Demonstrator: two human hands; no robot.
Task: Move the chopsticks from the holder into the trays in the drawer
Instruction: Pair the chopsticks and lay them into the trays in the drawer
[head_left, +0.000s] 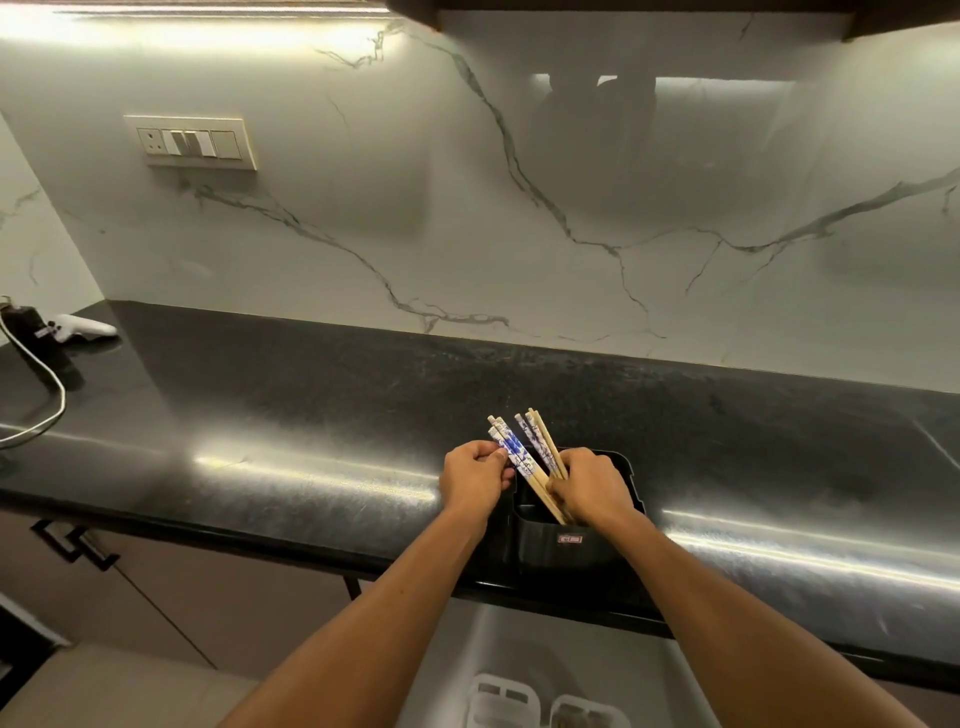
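Note:
A black holder (566, 545) stands near the front edge of the dark countertop. Several wooden chopsticks (519, 457) with blue-and-white patterned tops stick out of it, leaning to the left. My left hand (475, 478) pinches the patterned ends of the leftmost chopsticks. My right hand (592, 491) is closed around the lower shafts of the bunch, over the holder's mouth. Below the counter edge the open drawer shows white trays (498, 699) at the bottom of the view; what lies in them I cannot make out.
The black countertop (311, 415) runs left to right under a marble backsplash. At the far left lie a white device (85, 327), a dark object and a white cable (47, 400). A switch panel (192, 143) is on the wall. Cabinet handles (72, 543) sit lower left.

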